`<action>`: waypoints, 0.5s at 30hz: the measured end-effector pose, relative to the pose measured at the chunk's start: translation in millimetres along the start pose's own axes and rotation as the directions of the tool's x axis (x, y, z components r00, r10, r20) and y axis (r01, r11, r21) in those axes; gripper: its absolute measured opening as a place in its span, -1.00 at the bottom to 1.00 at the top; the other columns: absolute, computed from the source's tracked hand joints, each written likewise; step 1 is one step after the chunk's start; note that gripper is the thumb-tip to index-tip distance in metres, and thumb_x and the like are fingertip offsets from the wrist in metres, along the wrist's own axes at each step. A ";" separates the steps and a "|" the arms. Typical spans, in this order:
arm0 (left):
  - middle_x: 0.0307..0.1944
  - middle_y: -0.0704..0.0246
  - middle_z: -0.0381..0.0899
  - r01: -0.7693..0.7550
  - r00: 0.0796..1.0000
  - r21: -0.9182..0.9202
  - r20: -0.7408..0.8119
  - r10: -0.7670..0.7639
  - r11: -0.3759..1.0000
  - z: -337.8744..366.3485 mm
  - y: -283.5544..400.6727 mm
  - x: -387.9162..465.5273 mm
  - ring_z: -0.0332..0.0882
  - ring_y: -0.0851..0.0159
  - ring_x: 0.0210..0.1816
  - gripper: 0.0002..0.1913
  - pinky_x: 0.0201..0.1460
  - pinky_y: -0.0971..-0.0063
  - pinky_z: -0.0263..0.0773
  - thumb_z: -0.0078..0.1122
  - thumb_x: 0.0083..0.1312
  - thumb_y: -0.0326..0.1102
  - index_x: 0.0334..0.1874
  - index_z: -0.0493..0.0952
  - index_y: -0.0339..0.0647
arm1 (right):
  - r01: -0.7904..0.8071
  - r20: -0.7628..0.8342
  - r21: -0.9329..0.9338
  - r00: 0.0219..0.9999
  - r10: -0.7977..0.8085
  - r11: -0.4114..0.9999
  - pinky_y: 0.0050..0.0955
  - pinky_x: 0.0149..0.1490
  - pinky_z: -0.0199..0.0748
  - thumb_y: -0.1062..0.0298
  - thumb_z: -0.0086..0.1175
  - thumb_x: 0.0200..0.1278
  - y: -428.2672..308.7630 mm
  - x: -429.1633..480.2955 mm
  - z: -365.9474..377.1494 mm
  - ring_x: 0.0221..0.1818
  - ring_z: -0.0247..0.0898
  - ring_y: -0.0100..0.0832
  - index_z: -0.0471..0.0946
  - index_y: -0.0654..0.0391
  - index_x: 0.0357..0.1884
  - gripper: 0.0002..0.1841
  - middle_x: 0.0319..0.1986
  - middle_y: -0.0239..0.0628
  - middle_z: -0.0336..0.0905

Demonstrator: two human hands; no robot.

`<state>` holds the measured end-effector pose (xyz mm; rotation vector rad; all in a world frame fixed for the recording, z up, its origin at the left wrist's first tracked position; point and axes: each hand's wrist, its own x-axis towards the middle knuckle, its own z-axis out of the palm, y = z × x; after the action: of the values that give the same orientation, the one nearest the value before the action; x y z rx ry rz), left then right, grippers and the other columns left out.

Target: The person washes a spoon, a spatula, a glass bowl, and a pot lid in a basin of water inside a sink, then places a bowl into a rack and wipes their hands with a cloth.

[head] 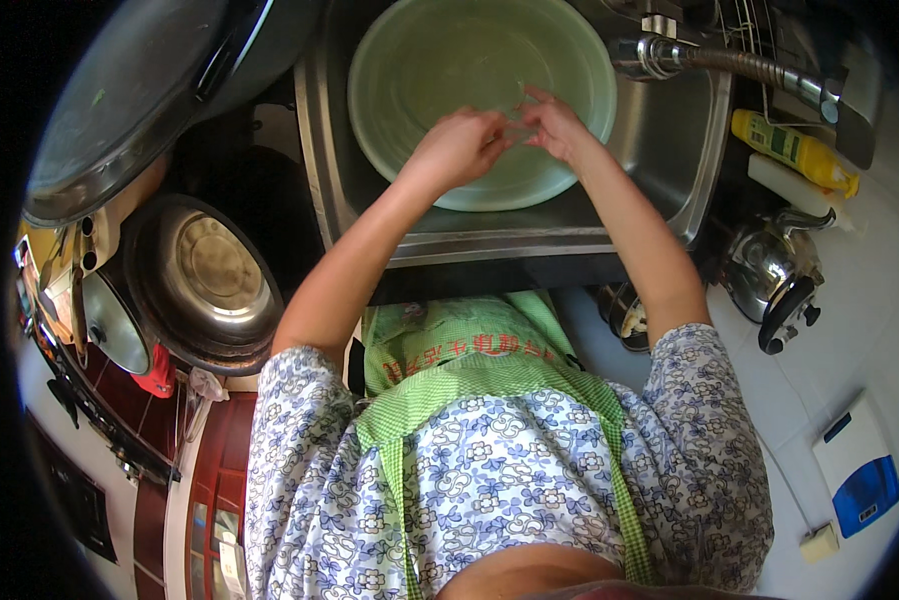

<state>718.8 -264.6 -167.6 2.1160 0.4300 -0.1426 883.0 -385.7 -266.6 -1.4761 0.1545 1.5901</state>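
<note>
Both bare hands are over a pale green plastic basin (389,112), which stands in a stainless steel sink (667,142). My left hand (460,146) has its fingers curled towards the right. Close by, my right hand (554,124) has its fingers bent and partly spread, the fingertips nearly meeting those of the left. The fingertips are blurred, so whether a small thing is between them is unclear. Inside the basin there seems to be clear liquid, with a small pale speck near my right index finger.
A flexible metal faucet (749,66) reaches over the sink's right side. Further right are a yellow bottle (783,146) and a steel kettle (757,270). At the left are a large dark pan (145,300) and a big lidded pot (134,97).
</note>
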 end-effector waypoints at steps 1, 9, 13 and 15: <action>-0.30 0.17 0.54 -0.012 0.979 -0.022 -0.202 0.007 1.000 -5.5 -0.5 -10.0 0.47 0.08 -0.16 -0.80 -0.15 0.31 0.39 0.13 0.10 -0.30 -0.28 0.47 -0.26 | 0.040 -0.030 0.069 0.999 -0.038 0.997 -0.14 -0.17 0.53 0.67 -0.15 -0.08 5.7 -5.7 0.1 -0.15 0.41 -0.09 0.02 0.09 0.28 -0.26 0.08 -0.12 0.15; 0.25 0.16 0.13 0.102 0.732 -0.971 -0.073 -0.677 0.215 -3.0 -36.9 -51.5 0.15 0.15 0.26 -0.34 0.21 0.31 0.14 -0.01 0.27 -0.04 0.33 0.04 -0.20 | 0.181 -0.039 0.204 0.983 -0.177 0.962 -0.25 -0.13 0.52 0.70 -0.16 0.02 35.1 -47.8 40.3 -0.11 0.44 -0.24 0.08 -0.05 0.29 -0.28 0.07 -0.26 0.30; 0.26 0.11 0.10 0.146 0.758 -0.975 0.001 -0.652 0.169 -5.7 -40.7 -33.3 0.26 0.04 0.18 -0.33 0.04 0.26 0.36 -0.02 0.28 -0.15 0.36 -0.09 -0.13 | 0.344 -0.136 0.105 0.934 -0.329 0.933 -0.34 -0.15 0.51 0.64 -0.09 0.04 12.0 -35.1 31.2 -0.12 0.44 -0.30 0.20 0.00 0.23 -0.38 0.09 -0.32 0.29; 0.21 0.12 0.17 0.229 0.793 -0.966 0.114 -0.598 0.121 1.5 -52.2 -26.7 0.39 0.02 0.06 -0.30 -0.14 0.30 0.52 0.01 0.27 -0.28 0.36 -0.16 -0.14 | 0.396 -0.175 -0.117 0.895 -0.411 0.911 -0.47 -0.19 0.48 0.63 -0.08 0.06 -9.7 -49.7 31.6 -0.09 0.43 -0.35 0.20 0.04 0.23 -0.39 0.15 -0.34 0.24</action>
<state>675.3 -246.5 -202.6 0.6609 1.0210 0.1337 859.2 -386.1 -211.9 -1.6033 -0.1020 1.1254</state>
